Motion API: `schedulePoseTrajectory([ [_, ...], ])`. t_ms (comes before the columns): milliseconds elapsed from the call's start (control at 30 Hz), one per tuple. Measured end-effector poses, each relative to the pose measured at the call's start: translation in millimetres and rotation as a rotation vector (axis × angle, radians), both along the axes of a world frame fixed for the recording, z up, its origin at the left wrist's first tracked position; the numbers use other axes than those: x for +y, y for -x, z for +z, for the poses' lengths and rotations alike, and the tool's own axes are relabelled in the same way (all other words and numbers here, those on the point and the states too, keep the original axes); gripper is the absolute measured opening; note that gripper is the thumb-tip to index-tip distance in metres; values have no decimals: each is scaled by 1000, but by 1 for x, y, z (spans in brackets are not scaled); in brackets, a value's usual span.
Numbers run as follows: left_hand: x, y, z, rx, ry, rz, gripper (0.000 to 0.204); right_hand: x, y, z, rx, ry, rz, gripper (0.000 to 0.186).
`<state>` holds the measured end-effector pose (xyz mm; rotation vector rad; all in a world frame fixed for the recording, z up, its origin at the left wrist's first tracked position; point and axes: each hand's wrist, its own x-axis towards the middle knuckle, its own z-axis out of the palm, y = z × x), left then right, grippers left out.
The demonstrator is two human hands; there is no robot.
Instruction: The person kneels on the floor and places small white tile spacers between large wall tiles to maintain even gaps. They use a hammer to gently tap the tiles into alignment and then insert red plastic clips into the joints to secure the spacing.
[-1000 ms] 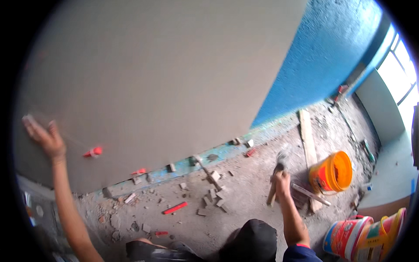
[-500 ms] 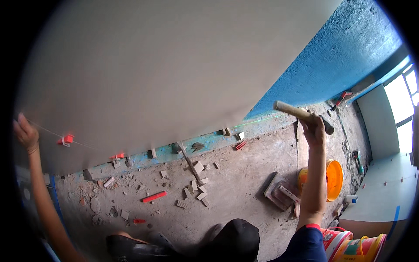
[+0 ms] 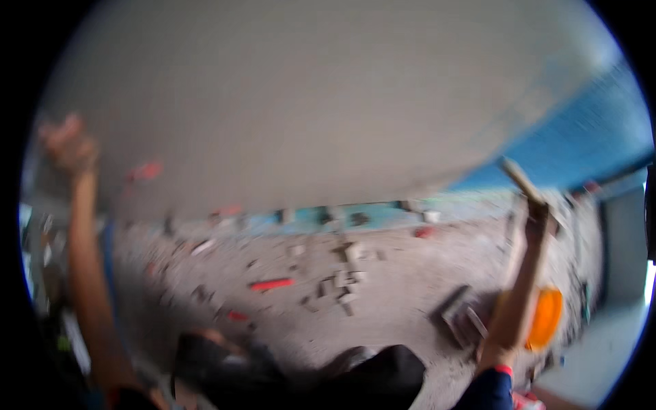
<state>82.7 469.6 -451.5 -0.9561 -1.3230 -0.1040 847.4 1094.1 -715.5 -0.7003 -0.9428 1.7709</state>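
A large smooth grey slab point(image 3: 307, 102) covers the wall in front of me. My left hand point(image 3: 70, 145) is at its far left side, fingers loosely apart and blurred, with nothing visible in it; contact with the slab is unclear. On the right, my right hand point(image 3: 538, 213) is closed around a tool with a thick pale wooden shaft point(image 3: 519, 179), whose upper end points up and left near the blue wall. The tool's other end is blurred behind the hand. Red clips point(image 3: 145, 171) sit on the slab's lower left, and small blocks point(image 3: 285, 216) stand along its bottom edge.
Broken tile pieces point(image 3: 339, 280) and a red bar point(image 3: 272, 284) lie on the dusty floor point(image 3: 396, 294). A flat trowel-like tool point(image 3: 465, 318) rests beside an orange bucket point(image 3: 544, 318). The rough blue wall point(image 3: 574, 140) continues right of the slab.
The whole view has shifted and blurred. My left hand has risen a little relative to the red clips. The wooden shaft in my right hand has tilted more steeply.
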Motion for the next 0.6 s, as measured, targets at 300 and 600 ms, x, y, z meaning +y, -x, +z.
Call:
schedulePoseTrajectory([
  [300, 45, -68, 11, -160, -170, -134, 83, 43, -57, -37, -725, -570, -67, 32],
  [600, 56, -79, 9, -164, -158, -129, 75, 30, -27, -28, -336, -301, -4, 22],
])
